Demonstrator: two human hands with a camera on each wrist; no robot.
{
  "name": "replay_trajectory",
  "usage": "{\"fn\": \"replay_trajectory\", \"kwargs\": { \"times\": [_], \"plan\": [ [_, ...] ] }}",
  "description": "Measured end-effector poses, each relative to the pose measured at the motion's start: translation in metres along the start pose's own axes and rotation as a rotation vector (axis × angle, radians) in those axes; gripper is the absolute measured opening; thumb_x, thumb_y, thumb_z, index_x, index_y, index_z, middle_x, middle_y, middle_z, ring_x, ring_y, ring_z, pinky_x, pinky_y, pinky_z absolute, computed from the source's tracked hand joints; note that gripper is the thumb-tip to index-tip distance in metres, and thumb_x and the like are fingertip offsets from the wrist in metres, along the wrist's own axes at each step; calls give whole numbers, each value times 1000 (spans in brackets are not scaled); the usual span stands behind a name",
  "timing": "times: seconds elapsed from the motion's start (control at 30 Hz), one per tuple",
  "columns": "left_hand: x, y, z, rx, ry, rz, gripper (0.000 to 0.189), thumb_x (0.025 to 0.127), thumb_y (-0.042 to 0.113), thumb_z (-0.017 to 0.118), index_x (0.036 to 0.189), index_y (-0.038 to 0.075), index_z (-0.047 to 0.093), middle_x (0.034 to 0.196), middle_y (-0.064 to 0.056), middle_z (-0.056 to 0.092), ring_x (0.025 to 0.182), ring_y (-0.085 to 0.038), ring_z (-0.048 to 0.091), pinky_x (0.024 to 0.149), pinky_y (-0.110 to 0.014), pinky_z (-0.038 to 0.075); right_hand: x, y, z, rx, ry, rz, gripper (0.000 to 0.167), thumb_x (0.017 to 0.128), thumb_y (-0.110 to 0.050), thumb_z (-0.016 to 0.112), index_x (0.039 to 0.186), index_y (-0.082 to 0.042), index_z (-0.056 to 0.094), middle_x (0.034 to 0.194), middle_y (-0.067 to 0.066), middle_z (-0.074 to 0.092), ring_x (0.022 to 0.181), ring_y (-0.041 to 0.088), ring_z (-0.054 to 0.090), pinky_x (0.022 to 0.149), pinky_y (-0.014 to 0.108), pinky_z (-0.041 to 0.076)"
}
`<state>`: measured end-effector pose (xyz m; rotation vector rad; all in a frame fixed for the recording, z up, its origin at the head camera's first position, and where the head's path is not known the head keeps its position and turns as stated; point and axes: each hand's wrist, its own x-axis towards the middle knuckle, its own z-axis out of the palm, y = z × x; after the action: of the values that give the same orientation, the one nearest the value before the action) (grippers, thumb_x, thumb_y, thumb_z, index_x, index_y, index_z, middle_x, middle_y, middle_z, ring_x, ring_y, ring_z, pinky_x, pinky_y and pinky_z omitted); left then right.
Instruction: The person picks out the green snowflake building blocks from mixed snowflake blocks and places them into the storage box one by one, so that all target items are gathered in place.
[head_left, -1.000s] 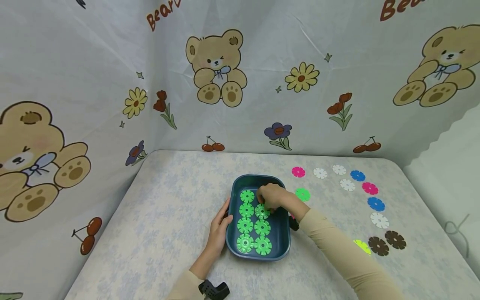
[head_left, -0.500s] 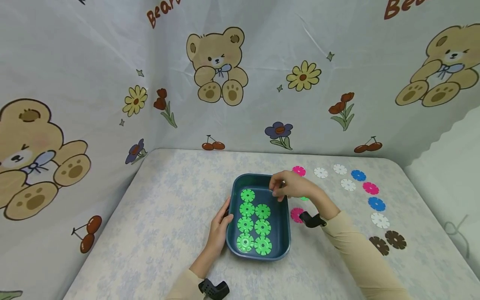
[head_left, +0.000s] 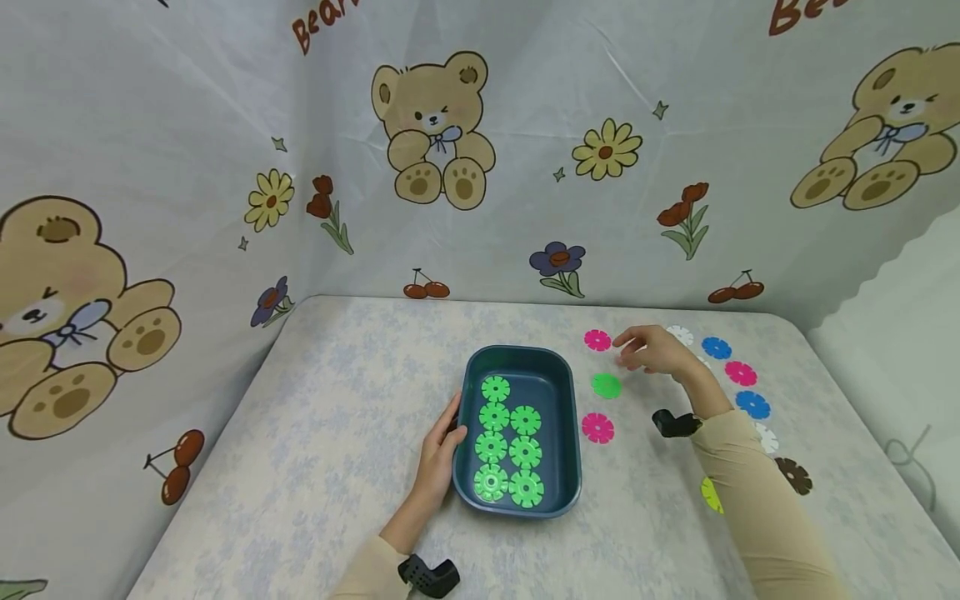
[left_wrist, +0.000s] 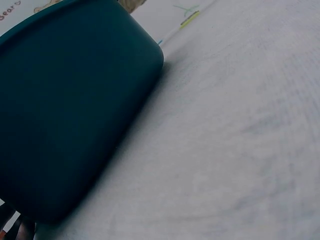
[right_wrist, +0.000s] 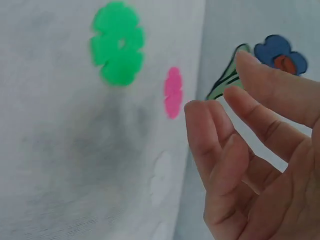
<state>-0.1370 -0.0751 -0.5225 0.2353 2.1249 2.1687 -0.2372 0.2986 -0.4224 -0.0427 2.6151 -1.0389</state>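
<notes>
A dark blue-green tray holds several green notched building discs, laid flat in two columns, the left one longer. My left hand holds the tray's left side, thumb at the rim and fingers along the outer wall; the left wrist view is mostly filled by that wall. Over the table to the right of the tray, my right hand hovers with loosely bent fingers and nothing between them. A pink disc lies just left of its fingertips, and a loose green disc lies below them.
Another pink disc lies beside the tray's right wall. Blue, white, brown and yellow discs are scattered farther right, some partly hidden by the right arm. A bear-printed curtain stands behind the table.
My right hand has risen out of the tray and moved right, over the loose discs, uncovering the green and pink ones beside the tray. The left hand and tray have stayed in place.
</notes>
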Motion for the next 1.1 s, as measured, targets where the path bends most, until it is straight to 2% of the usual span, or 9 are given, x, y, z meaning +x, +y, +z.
{"fn": "replay_trajectory", "kwargs": {
  "times": [0.1,0.2,0.37,0.47,0.6,0.7,0.87,1.1],
  "plan": [
    [0,0,0,0,1,0,53,103,19,44,154,16,32,162,-3,26,149,-20,21,106,-8,23,5,15,2,10,-26,56,44,90,-18,68,127,3,56,105,16,58,91,24,54,71,30,49],
    [-1,0,-1,1,4,-2,53,103,19,44,154,16,32,161,-3,26,149,-21,21,105,-8,24,10,27,7,22,-58,75,47,87,-21,73,126,2,58,104,14,56,89,22,51,70,29,48],
    [-2,-1,-1,4,6,-12,53,102,19,45,154,15,32,162,-3,26,149,-21,20,106,-8,23,14,37,15,18,-82,48,48,82,-20,78,122,0,60,106,17,54,93,25,49,71,29,47],
    [-2,-1,-1,7,9,-14,53,103,19,45,154,17,33,162,-2,26,149,-20,20,106,-8,23,16,35,21,2,-79,20,48,80,-19,80,120,0,62,114,22,56,103,31,50,81,36,48],
    [-1,-2,-1,8,12,-15,52,103,20,45,154,19,34,161,-1,26,149,-20,20,106,-8,23,20,33,28,-43,-60,-1,46,77,-17,82,115,-2,62,118,22,56,109,35,49,89,46,47],
    [-1,-1,-1,5,11,-13,53,103,19,45,154,18,33,162,-2,26,149,-20,20,106,-8,23,20,31,33,-94,-44,-10,43,74,-14,83,109,-4,62,113,21,56,105,35,49,87,46,48],
    [0,-1,0,-7,9,-3,53,102,19,45,154,16,33,162,-4,26,149,-21,21,105,-7,24,17,23,35,-131,-31,-25,36,72,-10,84,100,-3,61,98,15,55,93,28,49,78,38,46],
    [0,0,1,-18,2,5,53,102,18,45,154,17,33,161,-4,26,148,-22,22,105,-7,25,14,20,25,-157,-38,-63,23,76,-3,77,91,-2,59,82,9,54,76,21,50,66,30,44]
  ]
}}
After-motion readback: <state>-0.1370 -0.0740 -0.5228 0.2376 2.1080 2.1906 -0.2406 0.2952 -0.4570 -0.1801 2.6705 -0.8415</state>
